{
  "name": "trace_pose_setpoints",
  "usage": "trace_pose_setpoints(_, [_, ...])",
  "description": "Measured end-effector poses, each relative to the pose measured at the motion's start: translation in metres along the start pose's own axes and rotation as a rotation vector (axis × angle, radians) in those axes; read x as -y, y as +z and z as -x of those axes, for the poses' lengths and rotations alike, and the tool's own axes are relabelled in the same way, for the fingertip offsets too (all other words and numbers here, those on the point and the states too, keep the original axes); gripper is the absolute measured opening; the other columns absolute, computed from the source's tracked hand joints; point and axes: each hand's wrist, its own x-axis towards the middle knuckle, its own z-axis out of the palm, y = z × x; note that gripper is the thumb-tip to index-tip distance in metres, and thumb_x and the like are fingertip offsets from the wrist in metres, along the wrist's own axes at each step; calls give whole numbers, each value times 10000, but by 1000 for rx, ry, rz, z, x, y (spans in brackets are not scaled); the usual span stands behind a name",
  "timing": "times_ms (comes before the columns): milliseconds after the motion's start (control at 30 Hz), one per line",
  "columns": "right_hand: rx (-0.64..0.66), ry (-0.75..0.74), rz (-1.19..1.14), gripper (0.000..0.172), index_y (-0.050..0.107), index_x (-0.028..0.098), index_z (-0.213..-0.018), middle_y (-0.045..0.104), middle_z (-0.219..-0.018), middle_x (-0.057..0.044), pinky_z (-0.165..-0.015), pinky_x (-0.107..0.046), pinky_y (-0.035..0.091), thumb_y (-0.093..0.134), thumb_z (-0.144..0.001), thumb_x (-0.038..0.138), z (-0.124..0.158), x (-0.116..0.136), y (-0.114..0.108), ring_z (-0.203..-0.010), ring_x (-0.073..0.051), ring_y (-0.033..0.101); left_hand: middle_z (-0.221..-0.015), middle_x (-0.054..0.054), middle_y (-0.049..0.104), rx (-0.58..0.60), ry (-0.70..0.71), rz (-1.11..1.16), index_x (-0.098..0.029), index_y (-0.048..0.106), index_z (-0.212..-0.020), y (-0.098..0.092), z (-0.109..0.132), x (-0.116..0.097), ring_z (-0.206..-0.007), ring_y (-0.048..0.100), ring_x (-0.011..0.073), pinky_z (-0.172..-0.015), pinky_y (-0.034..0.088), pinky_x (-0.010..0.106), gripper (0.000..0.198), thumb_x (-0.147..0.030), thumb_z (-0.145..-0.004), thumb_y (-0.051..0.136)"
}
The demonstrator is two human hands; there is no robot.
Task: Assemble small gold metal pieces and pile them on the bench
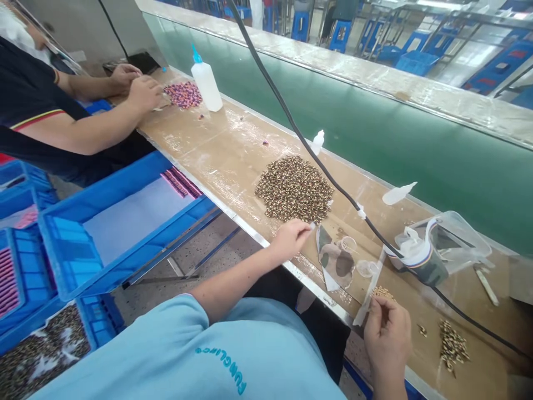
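Pale-blue shirt [208, 339] faces the tabletop [233, 144]; by its near edge, the left hand [292, 238] pinches a pale sliver [312, 226] beside a gold-and-dark pile [293, 189]. The right hand [388, 329], fingers set narrow by tan bits [383, 292], hold unclear, is left of a smaller pile [453, 341]. Apparently piece-by-piece handwork, wanting a light pinch next.

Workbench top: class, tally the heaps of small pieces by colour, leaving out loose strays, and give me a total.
Pink-and-purple heap: 1
Brown-and-gold, one large heap and one small heap: 2
Tan heap, partly hidden by the right hand: 1
Total: 4
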Motion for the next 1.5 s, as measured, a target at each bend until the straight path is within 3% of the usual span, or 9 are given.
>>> trace_pose_setpoints(133, [-5, 59, -26, 345, 534, 209, -791, 549, -730, -58, -643, -336, 343, 383, -884, 506, 1, -4, 1, -714, -211, 500, -850, 59, 617, 9, 69, -196, -166, 688, -839, -11, -18, 10, -840, 568, 170, -814, 454, 306, 209, -115, -810, 488])
trace_pose_setpoints(267, [21, 197, -96, 324, 538, 193, -806, 552, -700, -42, -630, -323, 373, 435, -853, 497, 0, -4, -1, -672, -190, 515, -845, 63, 592, 93, 141, -310, -158, 687, -829, -7, -21, 10, -844, 548, 177, -814, 448, 306, 200, -134, -822, 488])
trace_pose_setpoints(467, [80, 402, -345, 289, 507, 190, -801, 518, -607, 16, -578, -288, 399, 467, -819, 476, -10, 4, -9, -553, -137, 496, -870, 74, 580, 55, 214, -432, -161, 627, -820, -2, -22, 14, -884, 521, 200, -834, 442, 337, 192, -162, -856, 439])
trace_pose_setpoints(633, [123, 444, -418, 262, 494, 195, -789, 527, -633, 20, -570, -268, 400, 479, -814, 456, -15, 6, -12, -559, -119, 492, -882, 71, 591, -70, 196, -169, -160, 583, -839, -4, -15, 8, -889, 554, 170, -855, 458, 319, 167, -162, -859, 417])
trace_pose_setpoints(700, [130, 431, -419, 259, 496, 196, -784, 527, -637, 19, -568, -266, 403, 480, -816, 452, -16, 6, -12, -563, -119, 491, -810, 55, 620, -31, 112, 68, -156, 576, -834, 0, -7, 0, -829, 595, 160, -815, 488, 318, 137, -192, -852, 445])
trace_pose_setpoints(833, [142, 377, -376, 252, 502, 195, -791, 535, -661, 11, -577, -267, 410, 464, -840, 439, -19, 5, -12, -584, -123, 497, -763, 53, 682, 268, -190, 647, -129, 593, -808, 20, 14, -18, -738, 658, 155, -743, 531, 307, 154, -281, -779, 593])
trace_pose_setpoints(933, [127, 272, -242, 247, 514, 193, -796, 548, -693, -6, -604, -282, 411, 443, -859, 422, -24, 1, -13, -621, -138, 508, -737, 56, 693, 384, -331, 863, -112, 620, -759, 39, 26, -27, -736, 666, 160, -738, 528, 292, 235, -322, -688, 699])
trace_pose_setpoints(1200, [132, -199, 224, 215, 525, 205, -794, 580, -751, -43, -660, -308, 345, 380, -915, 307, -52, -5, -19, -709, -179, 502, -746, 36, 684, 411, -459, 954, -109, 620, -797, 57, 33, -23, -729, 661, 130, -723, 503, 255, 323, -265, -573, 793])
trace_pose_setpoints(1500, [176, -413, 405, 183, 530, 196, -807, 603, -774, -43, -734, -308, 319, 391, -921, 235, -72, -2, -23, -743, -170, 502, -655, 33, 677, 509, -435, 966, -114, 599, -744, 50, 30, -25, -611, 630, 102, -635, 489, 231, 315, -363, -627, 752])
